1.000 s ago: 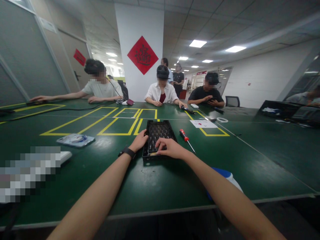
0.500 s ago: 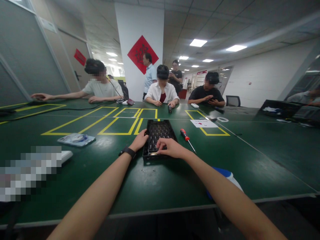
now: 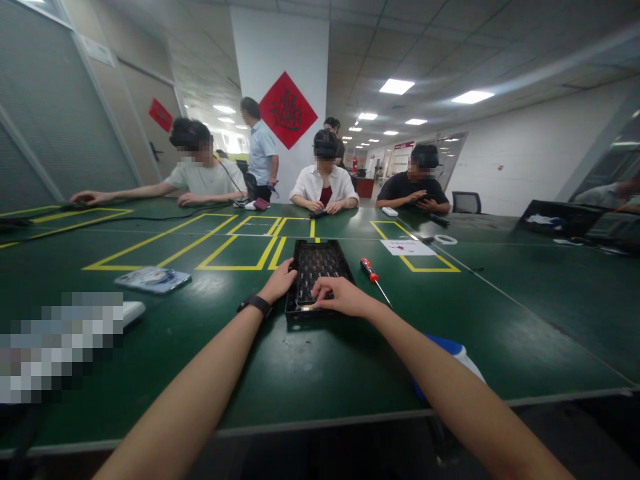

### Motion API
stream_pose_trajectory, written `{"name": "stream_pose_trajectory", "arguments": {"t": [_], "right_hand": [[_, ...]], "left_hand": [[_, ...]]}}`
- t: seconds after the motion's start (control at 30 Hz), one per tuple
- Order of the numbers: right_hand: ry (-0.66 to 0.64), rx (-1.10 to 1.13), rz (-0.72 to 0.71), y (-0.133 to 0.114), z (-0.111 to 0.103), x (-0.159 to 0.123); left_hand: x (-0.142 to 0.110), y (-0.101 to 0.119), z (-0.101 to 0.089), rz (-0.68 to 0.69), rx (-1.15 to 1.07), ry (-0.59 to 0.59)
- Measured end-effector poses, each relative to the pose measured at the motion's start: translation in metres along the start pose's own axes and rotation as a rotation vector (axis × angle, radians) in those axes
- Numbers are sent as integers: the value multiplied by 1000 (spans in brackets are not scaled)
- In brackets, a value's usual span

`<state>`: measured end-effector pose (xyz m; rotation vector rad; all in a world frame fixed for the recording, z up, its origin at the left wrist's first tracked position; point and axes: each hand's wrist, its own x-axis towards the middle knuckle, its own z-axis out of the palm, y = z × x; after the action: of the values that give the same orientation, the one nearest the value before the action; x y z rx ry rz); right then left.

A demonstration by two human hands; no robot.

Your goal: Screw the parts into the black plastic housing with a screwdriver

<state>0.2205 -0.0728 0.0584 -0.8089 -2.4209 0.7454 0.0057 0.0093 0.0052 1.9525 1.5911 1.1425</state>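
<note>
One black tray (image 3: 326,255) lies on the table (image 3: 280,380), the left hand (image 3: 278,283) gripping its left side, the right hand (image 3: 341,297) seemingly pinching a pale piece (image 3: 307,309) inside its near end, a screwdriver (image 3: 369,270) to its right

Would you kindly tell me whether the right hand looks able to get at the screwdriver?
Probably yes: the screwdriver lies just right of the case with nothing on top of it, though the right hand would first have to leave the case's near end.

Open-topped black case (image 3: 300,318) lying on the green tabletop (image 3: 280,373), dark interior facing up, small pale piece (image 3: 307,309) showing at near end
</note>
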Motion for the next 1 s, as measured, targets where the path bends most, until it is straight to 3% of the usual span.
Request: {"name": "stream_pose_trajectory", "arguments": {"t": [0.4,0.7,1.0], "right_hand": [[-10,10,-12,-2,-1,-1],[-40,-181,-85,-5,-6,1],[-23,-86,-54,-4,-5,1]], "left_hand": [[1,-3,1,14,-2,-3],[1,1,0,-7,-19,2],[2,-3,1,-4,1,-4]]}}
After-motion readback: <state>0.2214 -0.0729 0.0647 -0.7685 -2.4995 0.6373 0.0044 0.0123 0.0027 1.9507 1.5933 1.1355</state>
